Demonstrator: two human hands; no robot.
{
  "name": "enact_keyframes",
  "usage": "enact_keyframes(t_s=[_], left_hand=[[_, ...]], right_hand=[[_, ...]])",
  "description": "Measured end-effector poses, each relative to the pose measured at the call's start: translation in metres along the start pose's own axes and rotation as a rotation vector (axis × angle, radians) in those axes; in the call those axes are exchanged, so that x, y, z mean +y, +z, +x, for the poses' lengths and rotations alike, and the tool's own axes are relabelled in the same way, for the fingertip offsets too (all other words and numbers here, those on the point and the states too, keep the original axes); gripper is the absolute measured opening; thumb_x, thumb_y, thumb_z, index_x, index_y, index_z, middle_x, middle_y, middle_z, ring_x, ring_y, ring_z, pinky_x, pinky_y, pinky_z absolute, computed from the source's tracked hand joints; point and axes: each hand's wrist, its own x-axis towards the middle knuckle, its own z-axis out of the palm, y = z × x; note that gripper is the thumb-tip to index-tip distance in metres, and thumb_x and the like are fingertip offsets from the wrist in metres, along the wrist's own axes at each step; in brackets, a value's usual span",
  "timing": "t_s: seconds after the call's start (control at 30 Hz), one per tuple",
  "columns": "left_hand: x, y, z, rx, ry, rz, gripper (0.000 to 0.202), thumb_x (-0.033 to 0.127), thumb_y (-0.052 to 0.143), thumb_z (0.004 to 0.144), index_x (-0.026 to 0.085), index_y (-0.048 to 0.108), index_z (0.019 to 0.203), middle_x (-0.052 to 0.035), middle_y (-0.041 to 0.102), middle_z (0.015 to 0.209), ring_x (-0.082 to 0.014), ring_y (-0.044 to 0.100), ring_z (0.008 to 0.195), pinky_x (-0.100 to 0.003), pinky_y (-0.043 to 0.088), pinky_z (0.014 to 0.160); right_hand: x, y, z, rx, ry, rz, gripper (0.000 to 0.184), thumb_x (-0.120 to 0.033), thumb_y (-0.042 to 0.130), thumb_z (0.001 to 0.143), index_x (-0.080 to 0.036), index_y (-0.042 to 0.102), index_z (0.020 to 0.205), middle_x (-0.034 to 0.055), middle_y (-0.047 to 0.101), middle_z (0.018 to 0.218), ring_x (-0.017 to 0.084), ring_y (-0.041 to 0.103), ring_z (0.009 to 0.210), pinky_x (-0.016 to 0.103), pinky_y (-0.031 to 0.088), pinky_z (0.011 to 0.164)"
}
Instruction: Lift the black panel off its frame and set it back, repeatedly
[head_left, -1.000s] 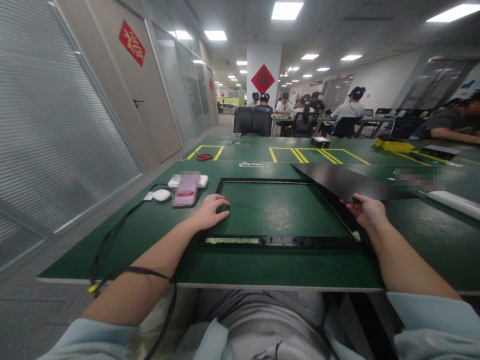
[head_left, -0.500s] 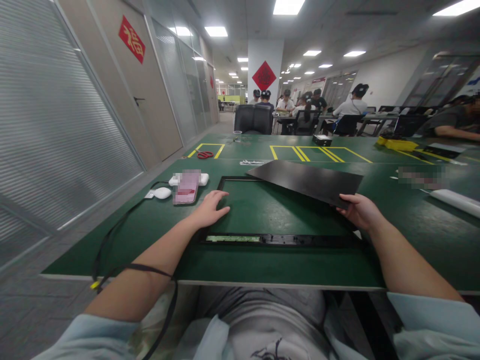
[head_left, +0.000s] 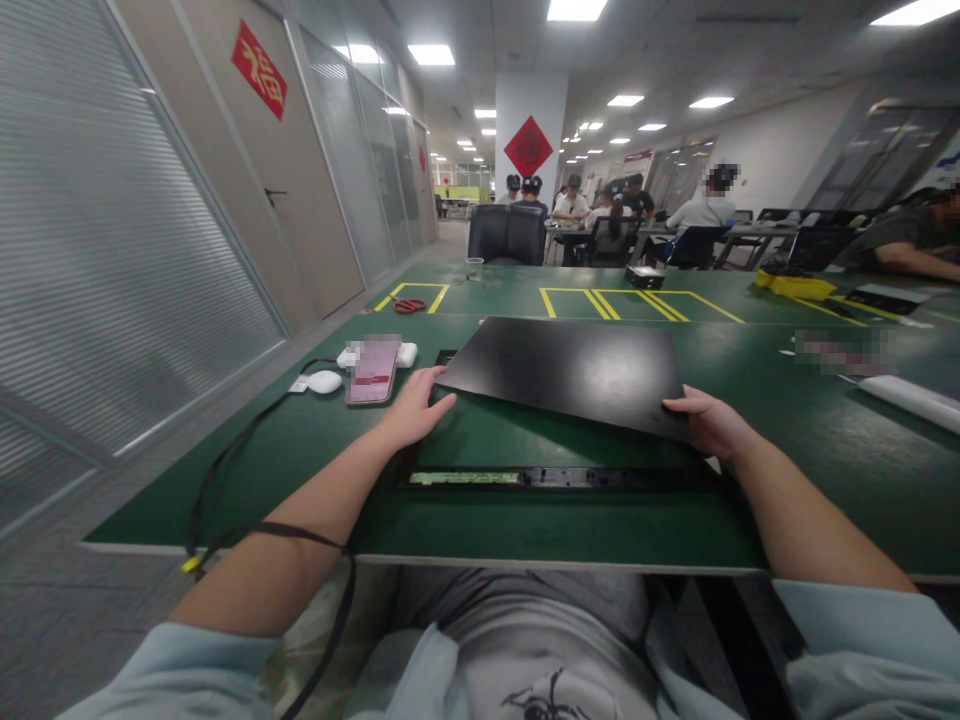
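Observation:
A flat black panel (head_left: 574,375), probably a screen panel, is held tilted above a thin black frame (head_left: 622,480) lying on the green table. My right hand (head_left: 716,428) grips the panel's right edge, thumb on top and fingers beneath. My left hand (head_left: 415,407) is at the panel's left corner, thumb and fingers apart; whether it touches the corner I cannot tell. A green circuit strip (head_left: 465,479) shows in the frame's near side. Much of the frame's far side is hidden under the panel.
Left of the frame lie a pink phone (head_left: 373,370) and a white rounded piece (head_left: 325,382) on a black cord. Red scissors (head_left: 409,305) sit farther back. A white roll (head_left: 911,405) lies right, a yellow object (head_left: 795,284) behind it. Several people sit at far tables.
The panel has swung left and lowered over the frame, its left corner now at my left hand. My right hand has shifted slightly left with it.

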Motion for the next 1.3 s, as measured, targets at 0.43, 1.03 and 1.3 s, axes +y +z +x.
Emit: enact_keyframes(t_s=[0.43, 1.03, 1.3], left_hand=[[-0.002, 0.003, -0.001, -0.015, -0.068, -0.044, 0.07, 0.047, 0.057, 0.089, 0.013, 0.044, 0.148, -0.0221, 0.048, 0.153, -0.0359, 0.046, 0.144, -0.055, 0.036, 0.119], [-0.016, 0.011, 0.008, 0.043, -0.222, -0.513, 0.1, 0.041, 0.066, 0.088, 0.023, 0.005, 0.165, -0.0243, 0.028, 0.168, -0.0323, 0.028, 0.156, -0.055, 0.026, 0.124], [-0.013, 0.01, 0.005, 0.042, -0.203, -0.488, 0.106, 0.038, 0.074, 0.084, 0.029, 0.007, 0.165, -0.0217, 0.033, 0.167, -0.0334, 0.028, 0.156, -0.058, 0.027, 0.123]], right_hand=[[-0.002, 0.006, -0.002, 0.061, 0.015, -0.016, 0.04, -0.005, 0.069, 0.06, -0.022, 0.07, 0.096, 0.007, 0.079, 0.085, 0.03, 0.077, 0.075, 0.043, 0.064, 0.069], [0.011, -0.012, 0.008, -0.062, -0.148, -0.014, 0.047, 0.0, 0.085, 0.05, -0.02, 0.072, 0.09, 0.0039, 0.08, 0.089, 0.026, 0.078, 0.086, 0.037, 0.063, 0.078], [0.006, -0.011, 0.004, -0.068, -0.158, -0.068, 0.04, 0.0, 0.086, 0.05, -0.02, 0.073, 0.081, 0.0046, 0.081, 0.088, 0.029, 0.077, 0.095, 0.041, 0.062, 0.087]])
